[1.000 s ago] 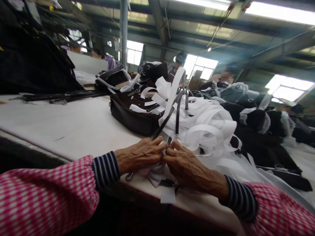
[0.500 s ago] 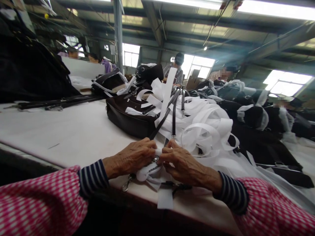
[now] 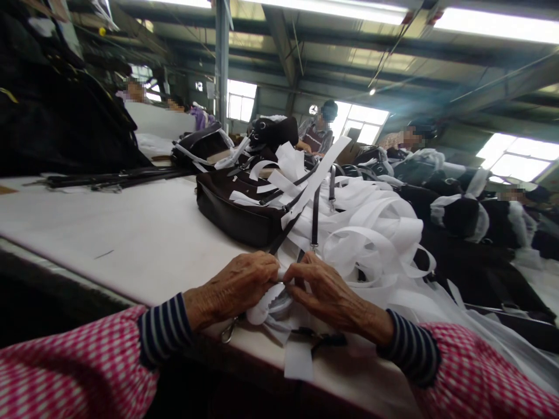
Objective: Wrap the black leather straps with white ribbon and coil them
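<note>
Near the table's front edge, my left hand (image 3: 244, 282) is closed on a white wrapping strip (image 3: 263, 304) wound in a roll around a strap. My right hand (image 3: 325, 291) pinches the same strip from the other side, thumb and fingertips together. A metal snap hook (image 3: 227, 331) pokes out below my left hand. Dark straps (image 3: 288, 235) run from my hands toward a dark brown bag (image 3: 240, 215) lying just beyond. A short white strip end (image 3: 299, 359) hangs over the table edge, under a small black strap piece (image 3: 321, 338).
A heap of loose white strips (image 3: 375, 233) lies to the right of the bag. Black bags (image 3: 476, 262) are piled at the right, and a large black bag (image 3: 56, 110) stands at the left. Thin straps (image 3: 113, 177) lie on the white table (image 3: 131, 233). A co-worker (image 3: 318, 131) is at the back.
My fingers have shifted slightly on the wrapped strip, and a metal ring seen between them is now hidden. The long upright white strip has tipped to the right. The whole view has shifted slightly.
</note>
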{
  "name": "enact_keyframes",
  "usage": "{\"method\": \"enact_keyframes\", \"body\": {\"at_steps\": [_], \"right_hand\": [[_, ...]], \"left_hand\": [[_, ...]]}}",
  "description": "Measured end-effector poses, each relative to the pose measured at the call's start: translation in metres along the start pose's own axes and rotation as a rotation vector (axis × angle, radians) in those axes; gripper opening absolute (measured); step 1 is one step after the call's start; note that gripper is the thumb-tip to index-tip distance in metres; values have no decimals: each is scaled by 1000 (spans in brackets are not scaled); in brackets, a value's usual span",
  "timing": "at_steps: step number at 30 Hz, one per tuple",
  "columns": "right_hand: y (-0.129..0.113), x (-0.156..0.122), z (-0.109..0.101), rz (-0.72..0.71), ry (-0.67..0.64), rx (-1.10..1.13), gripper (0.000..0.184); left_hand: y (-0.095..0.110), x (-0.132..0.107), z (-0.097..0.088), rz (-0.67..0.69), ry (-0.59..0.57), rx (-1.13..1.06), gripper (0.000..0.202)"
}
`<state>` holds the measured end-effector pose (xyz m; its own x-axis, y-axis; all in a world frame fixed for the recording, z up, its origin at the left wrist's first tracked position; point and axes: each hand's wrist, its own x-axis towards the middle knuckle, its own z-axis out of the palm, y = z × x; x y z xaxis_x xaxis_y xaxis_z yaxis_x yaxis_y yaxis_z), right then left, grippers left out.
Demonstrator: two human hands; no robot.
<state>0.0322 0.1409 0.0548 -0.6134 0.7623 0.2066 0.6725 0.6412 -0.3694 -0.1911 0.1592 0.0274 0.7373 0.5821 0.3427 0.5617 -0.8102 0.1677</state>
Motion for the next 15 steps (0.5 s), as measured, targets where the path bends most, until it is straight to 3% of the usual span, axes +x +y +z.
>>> {"method": "enact_keyframes", "body": {"at_steps": [3, 7, 8, 11, 15], "right_hand": [[3, 1, 4, 30, 105, 78, 18], [7, 5, 2, -43, 194, 96, 40], [7, 7, 0, -59, 167, 80, 37], [2, 16, -11, -30, -18, 14, 6], [-9, 30, -22, -28, -167, -37, 22]], "left_hand": [[1, -1, 0, -13, 2, 69, 18], [7, -2, -1, -42, -43, 112, 19], [9, -2, -2, -46, -47, 100, 18], [11, -4, -1, -39, -28, 62, 18], [7, -9, 4, -57, 103, -42, 14]]}}
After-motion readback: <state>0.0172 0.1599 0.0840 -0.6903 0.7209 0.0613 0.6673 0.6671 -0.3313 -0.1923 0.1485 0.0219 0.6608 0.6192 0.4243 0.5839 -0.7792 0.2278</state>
